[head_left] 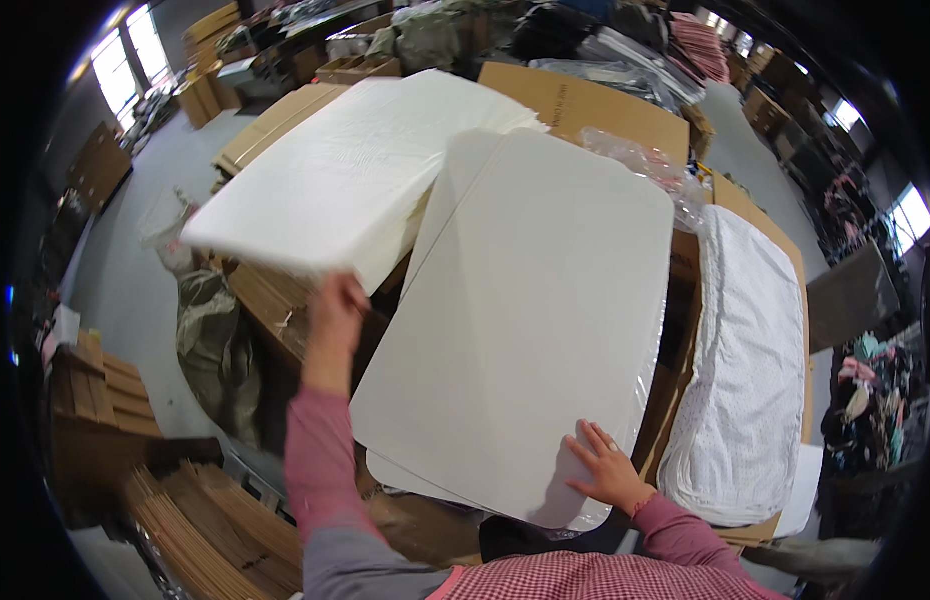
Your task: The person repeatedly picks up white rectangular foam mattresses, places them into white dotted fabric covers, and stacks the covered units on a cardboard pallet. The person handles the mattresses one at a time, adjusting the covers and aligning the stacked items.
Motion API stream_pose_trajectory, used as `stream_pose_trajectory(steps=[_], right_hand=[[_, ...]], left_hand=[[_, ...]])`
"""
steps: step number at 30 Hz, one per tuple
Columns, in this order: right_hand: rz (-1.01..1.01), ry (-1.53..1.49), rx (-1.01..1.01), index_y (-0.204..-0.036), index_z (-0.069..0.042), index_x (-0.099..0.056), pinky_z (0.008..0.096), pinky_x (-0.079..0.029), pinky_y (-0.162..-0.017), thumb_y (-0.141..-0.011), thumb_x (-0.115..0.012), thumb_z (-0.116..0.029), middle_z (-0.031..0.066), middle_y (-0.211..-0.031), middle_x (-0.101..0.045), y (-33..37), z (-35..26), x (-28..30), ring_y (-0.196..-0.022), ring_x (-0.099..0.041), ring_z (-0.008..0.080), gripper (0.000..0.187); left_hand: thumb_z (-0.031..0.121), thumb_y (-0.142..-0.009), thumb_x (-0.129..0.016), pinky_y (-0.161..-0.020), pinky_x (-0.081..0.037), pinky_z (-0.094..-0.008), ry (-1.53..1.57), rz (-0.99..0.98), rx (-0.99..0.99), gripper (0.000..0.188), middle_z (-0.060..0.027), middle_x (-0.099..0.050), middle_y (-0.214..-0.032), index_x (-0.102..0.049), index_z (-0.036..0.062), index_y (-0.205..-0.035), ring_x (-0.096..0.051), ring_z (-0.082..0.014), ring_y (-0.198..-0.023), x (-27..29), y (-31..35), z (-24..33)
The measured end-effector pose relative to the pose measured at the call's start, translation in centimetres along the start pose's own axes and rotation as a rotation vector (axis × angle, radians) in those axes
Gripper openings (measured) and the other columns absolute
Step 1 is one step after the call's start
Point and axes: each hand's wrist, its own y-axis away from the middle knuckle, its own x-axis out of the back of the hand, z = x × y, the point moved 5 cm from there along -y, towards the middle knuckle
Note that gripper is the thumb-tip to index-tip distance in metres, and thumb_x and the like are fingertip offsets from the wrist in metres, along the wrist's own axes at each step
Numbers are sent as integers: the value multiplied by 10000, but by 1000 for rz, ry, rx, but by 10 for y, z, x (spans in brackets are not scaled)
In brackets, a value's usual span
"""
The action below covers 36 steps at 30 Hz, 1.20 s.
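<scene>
A large pale board (545, 270) with rounded corners lies before me, on top of at least one other board whose edge shows along its left side. My right hand (607, 472) rests flat on its near right corner, fingers spread. To the left is a stack of thin white sheets (335, 160), perhaps plastic bags. My left hand (337, 315) is closed at the near edge of this stack, pinching the top white sheet. That edge is blurred by motion, and the fingertips are partly hidden. Clear plastic film shows along the boards' right edge.
At the right, folded white dotted fabric (745, 370) lies in an open cardboard box. A brown carton (595, 105) and crumpled clear plastic (650, 170) are behind the boards. Cardboard sheets (215, 520) stand at lower left, near a green sack (215, 350).
</scene>
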Motion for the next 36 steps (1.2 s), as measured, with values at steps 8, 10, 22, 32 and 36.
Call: stream_pose_trajectory(steps=[8, 10, 22, 32, 36], right_hand=[[-218, -1331, -373, -1268, 47, -536, 401, -448, -958, -851, -692, -412, 213, -1181, -612, -98, -45, 30, -1085, -587, 308, 640], [-31, -856, -300, -1218, 58, -525, 414, -463, -912, -803, -739, -362, 235, -1106, -637, -105, -50, 39, -1032, -611, 348, 629], [404, -601, -766, -1177, 119, -458, 451, -422, -971, -791, -750, -316, 307, -1231, -425, 67, 54, -50, -1147, -476, 461, 652], [527, -690, -875, -1132, 106, -470, 457, -403, -990, -775, -754, -336, 310, -1202, -429, 66, 55, -58, -1131, -462, 455, 636], [593, -710, -931, -1120, 87, -484, 449, -401, -991, -770, -751, -350, 305, -1181, -444, 71, 52, -60, -1118, -462, 445, 621]], left_hand=[[281, -956, -534, -548, -468, -302, 197, -283, 488, 290, -40, -577, -656, -611, 22, -853, -559, -153, -589, -96, 254, -135], [292, -958, -529, -551, -471, -304, 119, -200, 407, 302, -43, -582, -661, -612, 21, -855, -563, -156, -590, -76, 249, -127], [356, -973, -501, -568, -489, -317, -195, 143, 119, 377, -61, -613, -693, -619, 15, -863, -586, -178, -597, 36, 227, -74], [410, -985, -478, -583, -504, -327, -411, 146, 84, 441, -77, -639, -719, -624, 10, -870, -605, -196, -602, 79, 202, -79], [431, -990, -469, -589, -509, -332, -540, 95, 117, 466, -83, -650, -730, -627, 8, -872, -612, -204, -604, 100, 197, -93]])
